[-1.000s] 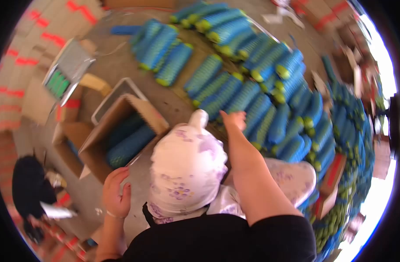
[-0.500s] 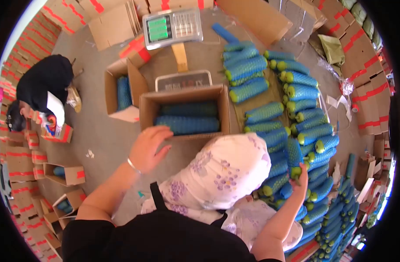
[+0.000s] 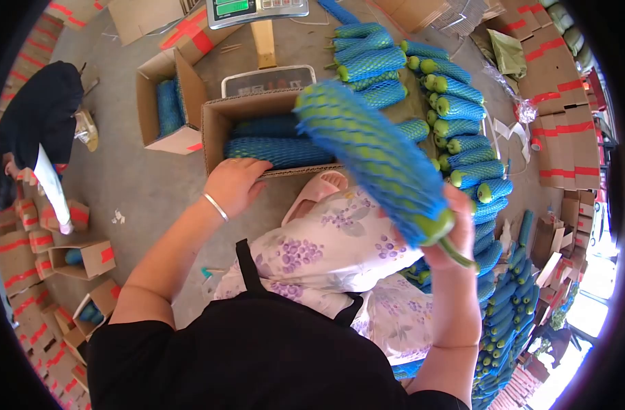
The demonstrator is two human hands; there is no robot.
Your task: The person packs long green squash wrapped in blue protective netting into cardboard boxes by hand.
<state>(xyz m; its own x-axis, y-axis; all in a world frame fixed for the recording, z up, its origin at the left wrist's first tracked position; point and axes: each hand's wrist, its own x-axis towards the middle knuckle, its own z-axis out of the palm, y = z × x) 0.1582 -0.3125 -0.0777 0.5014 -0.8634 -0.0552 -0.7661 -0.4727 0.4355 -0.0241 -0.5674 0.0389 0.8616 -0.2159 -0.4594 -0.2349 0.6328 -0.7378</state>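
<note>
My right hand (image 3: 456,225) is closed around the stem end of a long green gourd (image 3: 374,160) in a blue foam net, held up and tilted in front of my lap. The gourd's far end overlaps the right side of an open cardboard box (image 3: 215,137). Inside the box lie blue-netted gourds (image 3: 278,152), partly hidden by the raised one. My left hand (image 3: 234,184) is at the box's near wall, fingers over the rim and thumb outside.
Behind the box stand a scale platform (image 3: 265,76) and its display (image 3: 258,8). Another box (image 3: 148,133) with netted gourds is to the left. Rows of netted gourds (image 3: 463,109) lie to the right. A co-worker (image 3: 43,109) bends over at far left; stacked cartons (image 3: 565,147) line the right.
My right hand has lifted a netted gourd from the rows and swung it up toward the box. My left hand has settled on the box's near rim. The view has shifted.
</note>
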